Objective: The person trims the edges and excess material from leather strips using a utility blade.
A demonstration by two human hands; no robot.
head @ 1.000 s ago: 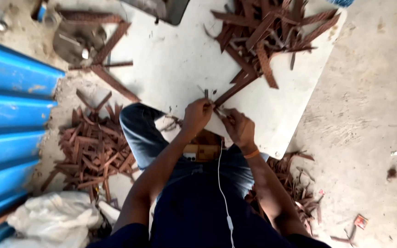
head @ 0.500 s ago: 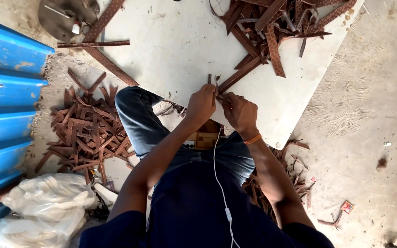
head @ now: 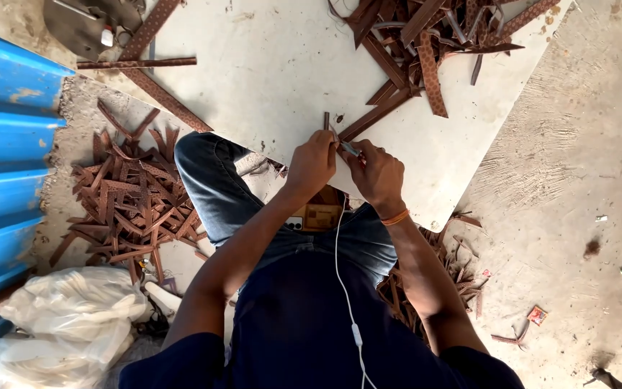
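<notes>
- My left hand [head: 312, 160] pinches a short brown strip [head: 327, 121] upright at the near edge of the white board [head: 268, 72].
- My right hand [head: 379, 171] grips a small metal tool [head: 348, 149] (partly hidden), touching the strip.
- More strips [head: 426, 36] lie piled far right.

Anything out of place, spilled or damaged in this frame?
Brown strips lie scattered on the ground left of the person's knee, more beside the right leg, off the white board. Left hand and right hand grip one small strip normally.
</notes>
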